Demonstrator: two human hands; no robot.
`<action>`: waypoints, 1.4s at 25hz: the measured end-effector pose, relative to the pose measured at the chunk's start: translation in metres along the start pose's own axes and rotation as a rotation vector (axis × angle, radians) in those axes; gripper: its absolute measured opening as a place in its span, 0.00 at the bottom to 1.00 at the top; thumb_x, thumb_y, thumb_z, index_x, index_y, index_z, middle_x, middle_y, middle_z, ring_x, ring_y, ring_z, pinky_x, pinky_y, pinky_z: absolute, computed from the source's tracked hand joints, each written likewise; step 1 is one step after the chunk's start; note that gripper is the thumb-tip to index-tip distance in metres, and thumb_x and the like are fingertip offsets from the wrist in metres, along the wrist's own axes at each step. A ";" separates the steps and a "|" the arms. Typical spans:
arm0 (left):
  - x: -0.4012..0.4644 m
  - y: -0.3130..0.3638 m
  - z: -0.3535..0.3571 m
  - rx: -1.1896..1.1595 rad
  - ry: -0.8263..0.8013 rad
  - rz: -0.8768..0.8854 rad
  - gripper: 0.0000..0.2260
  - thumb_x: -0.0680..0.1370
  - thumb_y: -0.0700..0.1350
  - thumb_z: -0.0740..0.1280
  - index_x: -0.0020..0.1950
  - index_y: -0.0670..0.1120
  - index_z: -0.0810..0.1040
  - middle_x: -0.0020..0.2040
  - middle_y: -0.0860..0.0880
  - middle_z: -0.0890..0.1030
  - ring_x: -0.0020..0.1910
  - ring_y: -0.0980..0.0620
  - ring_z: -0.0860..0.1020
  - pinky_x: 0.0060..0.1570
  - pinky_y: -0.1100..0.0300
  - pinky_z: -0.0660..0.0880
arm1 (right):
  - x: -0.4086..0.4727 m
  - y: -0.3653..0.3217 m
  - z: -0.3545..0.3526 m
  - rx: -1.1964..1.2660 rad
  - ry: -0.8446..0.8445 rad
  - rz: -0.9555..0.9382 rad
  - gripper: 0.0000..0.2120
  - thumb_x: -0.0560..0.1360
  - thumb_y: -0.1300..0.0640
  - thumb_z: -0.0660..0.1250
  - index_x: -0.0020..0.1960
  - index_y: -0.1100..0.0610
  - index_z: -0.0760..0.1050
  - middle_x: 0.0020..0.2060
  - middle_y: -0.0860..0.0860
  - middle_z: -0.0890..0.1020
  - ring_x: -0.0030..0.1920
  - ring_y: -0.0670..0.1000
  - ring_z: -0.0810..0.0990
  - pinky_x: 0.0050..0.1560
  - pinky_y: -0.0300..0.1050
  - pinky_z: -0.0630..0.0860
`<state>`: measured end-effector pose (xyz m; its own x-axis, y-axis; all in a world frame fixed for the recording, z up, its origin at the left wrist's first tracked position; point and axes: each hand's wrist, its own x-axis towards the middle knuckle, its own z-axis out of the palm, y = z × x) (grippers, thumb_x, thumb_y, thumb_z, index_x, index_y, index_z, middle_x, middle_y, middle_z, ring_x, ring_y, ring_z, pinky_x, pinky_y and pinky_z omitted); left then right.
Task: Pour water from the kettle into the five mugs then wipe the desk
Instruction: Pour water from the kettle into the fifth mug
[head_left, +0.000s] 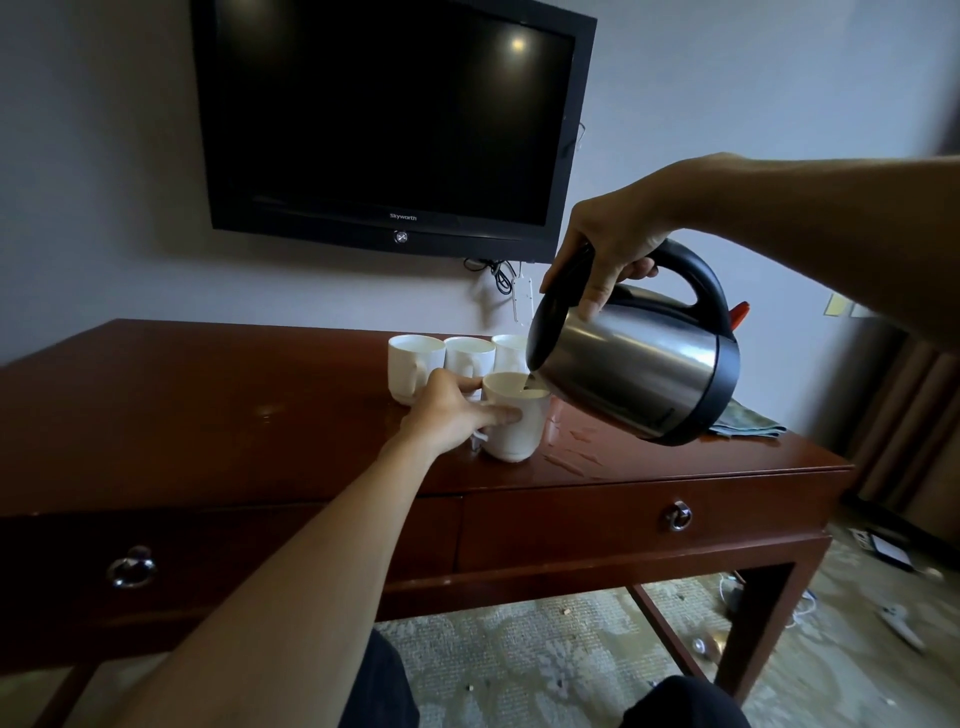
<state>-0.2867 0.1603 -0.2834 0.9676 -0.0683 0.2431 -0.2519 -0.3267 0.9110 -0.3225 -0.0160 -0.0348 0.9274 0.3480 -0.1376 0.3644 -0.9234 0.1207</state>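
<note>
Kettle (636, 364) tilting over front mug (514, 421) on desk (208, 415), right hand (613, 244) gripping its handle; left hand (452, 415) wrapping fingers round mug; three mugs (467, 358) standing just behind.

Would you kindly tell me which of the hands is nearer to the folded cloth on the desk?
Right. The right hand grips the kettle above and left of the cloth; the left hand holds the front mug, farther left.

Dim, vignetted; edges bowed, perhaps slightly soft.
</note>
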 end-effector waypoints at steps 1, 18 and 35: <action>0.000 0.001 0.000 0.004 -0.002 -0.006 0.48 0.47 0.70 0.80 0.64 0.50 0.83 0.59 0.51 0.85 0.59 0.48 0.82 0.64 0.44 0.76 | 0.000 0.002 0.000 0.022 -0.030 -0.024 0.26 0.66 0.54 0.82 0.63 0.46 0.82 0.24 0.52 0.75 0.22 0.50 0.70 0.28 0.42 0.74; 0.005 -0.004 0.000 -0.005 -0.014 0.017 0.46 0.49 0.69 0.79 0.63 0.49 0.84 0.60 0.49 0.84 0.60 0.47 0.81 0.65 0.44 0.76 | 0.016 0.006 -0.004 0.081 -0.047 -0.050 0.28 0.67 0.55 0.82 0.66 0.49 0.80 0.24 0.51 0.74 0.22 0.48 0.68 0.27 0.40 0.72; 0.014 -0.013 0.002 -0.017 -0.039 0.039 0.49 0.44 0.75 0.77 0.61 0.52 0.85 0.56 0.55 0.87 0.57 0.52 0.83 0.62 0.46 0.78 | 0.020 0.004 -0.011 0.054 -0.079 -0.021 0.28 0.67 0.55 0.82 0.65 0.50 0.81 0.23 0.51 0.73 0.22 0.48 0.68 0.29 0.42 0.72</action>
<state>-0.2701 0.1620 -0.2921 0.9568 -0.1173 0.2659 -0.2896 -0.3073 0.9065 -0.3020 -0.0110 -0.0259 0.9092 0.3554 -0.2170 0.3765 -0.9242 0.0638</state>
